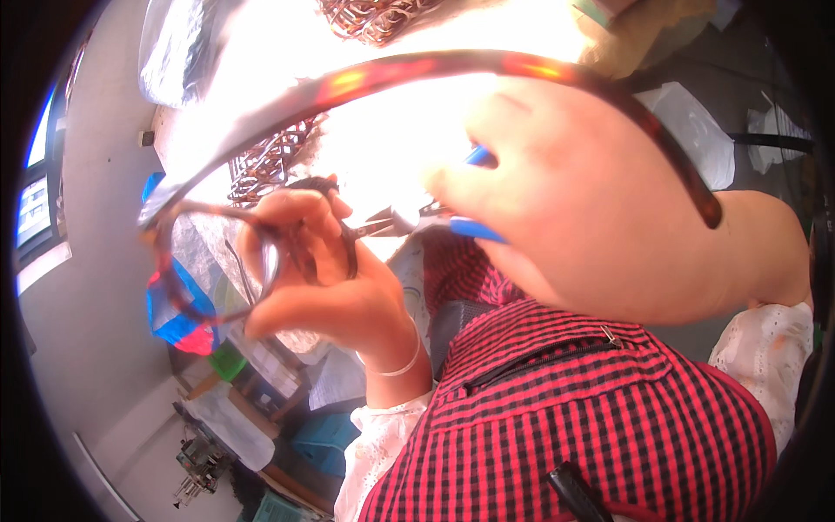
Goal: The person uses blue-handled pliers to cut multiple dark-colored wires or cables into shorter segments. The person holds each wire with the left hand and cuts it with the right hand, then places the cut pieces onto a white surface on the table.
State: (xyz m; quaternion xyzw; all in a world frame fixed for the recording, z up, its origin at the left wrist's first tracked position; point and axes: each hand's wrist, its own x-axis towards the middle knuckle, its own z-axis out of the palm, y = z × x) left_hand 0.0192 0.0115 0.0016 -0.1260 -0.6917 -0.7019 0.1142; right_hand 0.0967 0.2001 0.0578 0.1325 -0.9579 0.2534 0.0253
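Note:
My left hand (326, 280) holds a tortoiseshell eyeglass frame (176, 293) by the part near its lens rims. One long temple arm (417, 65) of it arches close to the camera, over my right hand (580, 196), and ends at the right. My right hand grips blue-handled pliers (479, 228). Their metal jaws (385, 223) point left and reach the small dark part by my left fingers; glare hides whether they are closed on it. A pile of tortoiseshell frames (271, 163) lies just behind my left hand.
Another heap of frames (375, 19) lies at the top of the brightly lit table. A clear plastic bag (173, 59) sits at its upper left, and white plastic (695, 130) is at the right. Blue crates (326, 440) and a small machine (199, 463) stand at the lower left.

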